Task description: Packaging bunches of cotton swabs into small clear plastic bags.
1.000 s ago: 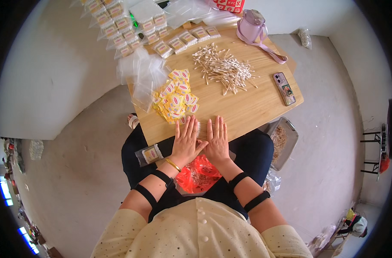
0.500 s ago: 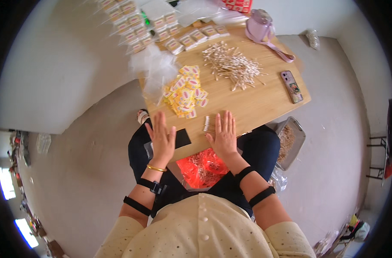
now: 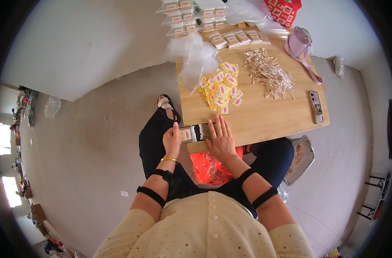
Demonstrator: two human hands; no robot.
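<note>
At the front edge of the table, my left hand is closed on the left end of a small clear bag. A yellow-and-white label card shows through the bag, with cotton swabs around it. Dark material shows between the bag and a row of cotton swabs. My right hand lies flat over the right part of this row, fingers stretched out, hiding some swabs. Beyond my hands are a pile of yellow label cards and a heap of loose cotton swabs.
Empty clear bags lie at the table's far left, near filled packets. A lilac bottle and a phone occupy the right side. Below are a red bag and a grey bin, both holding swabs.
Earlier my left hand was spread above a black card; now it grips the bag against the left end of the swab row. My right hand still rests over the row. The view has shifted.
</note>
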